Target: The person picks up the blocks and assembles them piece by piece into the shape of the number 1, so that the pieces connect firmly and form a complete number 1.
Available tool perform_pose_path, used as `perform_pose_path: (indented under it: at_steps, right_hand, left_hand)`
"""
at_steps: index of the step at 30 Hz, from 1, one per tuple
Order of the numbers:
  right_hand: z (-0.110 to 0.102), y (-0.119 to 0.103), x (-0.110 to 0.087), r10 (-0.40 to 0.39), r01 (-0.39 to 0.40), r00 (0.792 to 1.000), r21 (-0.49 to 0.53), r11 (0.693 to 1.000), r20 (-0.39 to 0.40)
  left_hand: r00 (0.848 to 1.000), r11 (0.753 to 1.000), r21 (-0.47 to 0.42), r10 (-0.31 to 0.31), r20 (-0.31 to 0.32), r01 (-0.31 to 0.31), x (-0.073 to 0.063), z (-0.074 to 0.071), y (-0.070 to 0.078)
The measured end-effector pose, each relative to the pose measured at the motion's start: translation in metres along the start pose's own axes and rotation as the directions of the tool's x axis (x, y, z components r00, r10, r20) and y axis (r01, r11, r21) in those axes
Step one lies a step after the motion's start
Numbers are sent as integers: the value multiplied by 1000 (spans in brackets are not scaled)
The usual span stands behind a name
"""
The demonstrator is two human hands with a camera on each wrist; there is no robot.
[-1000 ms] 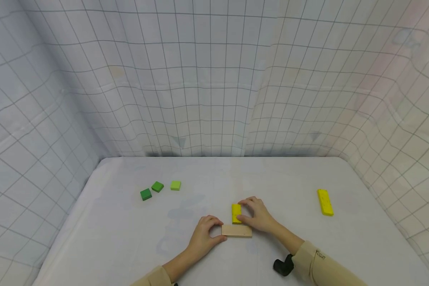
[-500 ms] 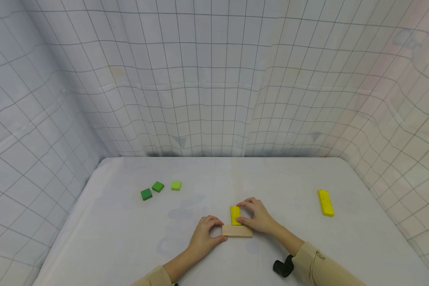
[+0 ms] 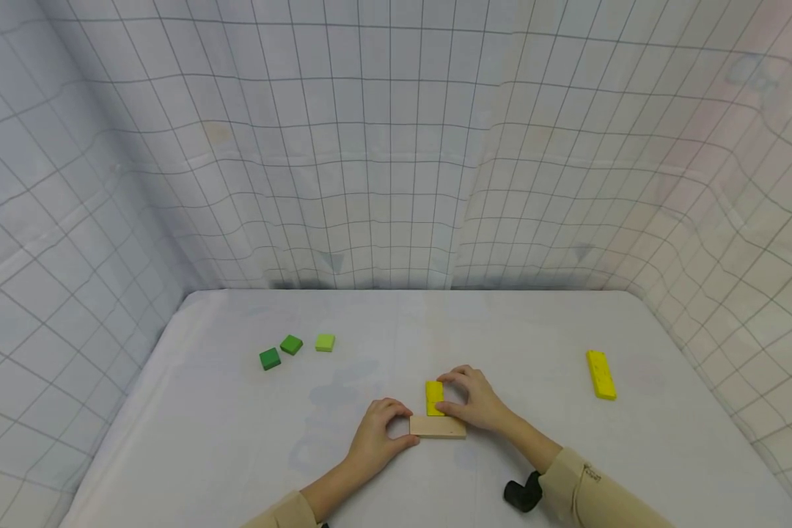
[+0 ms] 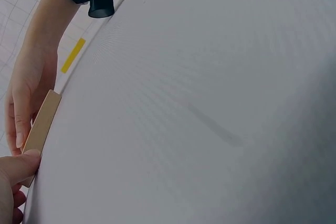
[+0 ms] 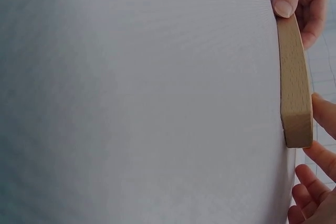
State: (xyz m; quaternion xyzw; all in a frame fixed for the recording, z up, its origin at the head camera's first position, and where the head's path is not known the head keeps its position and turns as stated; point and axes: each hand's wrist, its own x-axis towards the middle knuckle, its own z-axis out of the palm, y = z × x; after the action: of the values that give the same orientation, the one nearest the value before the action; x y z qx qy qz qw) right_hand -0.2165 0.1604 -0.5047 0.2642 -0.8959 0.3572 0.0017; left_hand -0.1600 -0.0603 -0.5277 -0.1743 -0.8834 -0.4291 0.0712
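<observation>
A plain wooden block lies crosswise on the table in front of the person. My left hand pinches its left end between thumb and fingers. Just behind the wooden block, a shorter yellow block lies lengthwise with its near end right at the wood's far edge, forming a T. Thumb and fingertips of my right hand grip the yellow block from its right side. In the right wrist view the wooden block hides the yellow one, and the right fingers show behind its near end.
Two dark green blocks and a light green block lie at the back left of the white table. A long yellow block lies far right. A black wrist camera sticks out from the right sleeve.
My right hand has moved the yellow block slightly left and toward the person, up to the wooden block's edge. The left hand and wooden block have stayed in place.
</observation>
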Motion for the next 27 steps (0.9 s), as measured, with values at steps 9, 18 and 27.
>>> perform_pose_path:
  at_steps: [9,18,27]
  right_hand:
    - [0,2,1,-3,3,1000,-6,1000,4]
    - [-1,1,0,34,-35,999,17,999,23]
    - [-2,-1,0,57,-58,998,33,998,37]
  left_hand:
    - [1000,1000,3,5,-3,-5,0,-1,0]
    - [1000,1000,4,10,-7,-10,0,-1,1]
    - [1000,1000,3,15,-13,-15,-1,-1,0]
